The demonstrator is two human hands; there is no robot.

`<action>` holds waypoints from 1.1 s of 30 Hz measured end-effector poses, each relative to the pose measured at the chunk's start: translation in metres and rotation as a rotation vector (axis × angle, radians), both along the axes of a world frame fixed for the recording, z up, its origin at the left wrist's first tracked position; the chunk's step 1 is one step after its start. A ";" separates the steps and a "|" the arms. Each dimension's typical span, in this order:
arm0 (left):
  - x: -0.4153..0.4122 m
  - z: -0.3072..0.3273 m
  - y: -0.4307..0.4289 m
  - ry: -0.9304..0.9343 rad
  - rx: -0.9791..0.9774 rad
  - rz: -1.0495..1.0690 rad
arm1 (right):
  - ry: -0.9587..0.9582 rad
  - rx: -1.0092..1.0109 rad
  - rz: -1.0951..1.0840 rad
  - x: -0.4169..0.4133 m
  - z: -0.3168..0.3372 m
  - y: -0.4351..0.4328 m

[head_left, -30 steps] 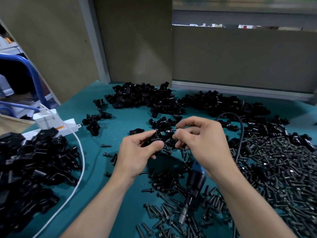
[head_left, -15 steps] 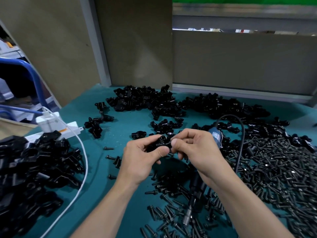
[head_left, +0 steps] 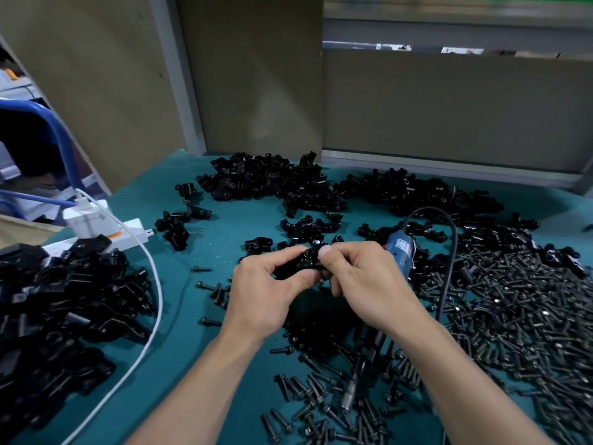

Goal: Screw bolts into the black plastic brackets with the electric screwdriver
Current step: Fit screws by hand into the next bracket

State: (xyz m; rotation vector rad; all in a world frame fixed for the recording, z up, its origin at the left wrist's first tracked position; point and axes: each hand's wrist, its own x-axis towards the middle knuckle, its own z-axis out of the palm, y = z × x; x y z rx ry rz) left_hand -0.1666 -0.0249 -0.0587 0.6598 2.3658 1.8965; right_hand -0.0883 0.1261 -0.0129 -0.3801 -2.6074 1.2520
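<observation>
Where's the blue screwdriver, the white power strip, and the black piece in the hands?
electric screwdriver point(head_left: 399, 248): head view, on its blue rear body.
power strip point(head_left: 139, 229): head view, on its white right end.
black bracket point(head_left: 303, 263): head view, on its visible middle.
</observation>
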 end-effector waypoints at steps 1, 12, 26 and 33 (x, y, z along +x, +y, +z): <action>0.000 0.001 0.000 -0.002 -0.011 0.013 | -0.021 0.011 0.025 0.001 0.003 0.002; 0.002 -0.004 -0.001 -0.064 -0.017 -0.042 | -0.006 0.142 0.047 0.001 0.008 0.005; -0.005 -0.004 0.000 -0.076 -0.019 -0.076 | -0.028 0.117 0.073 0.000 0.005 0.003; -0.004 -0.008 0.001 -0.153 -0.023 -0.156 | -0.038 0.114 0.054 0.000 0.000 0.006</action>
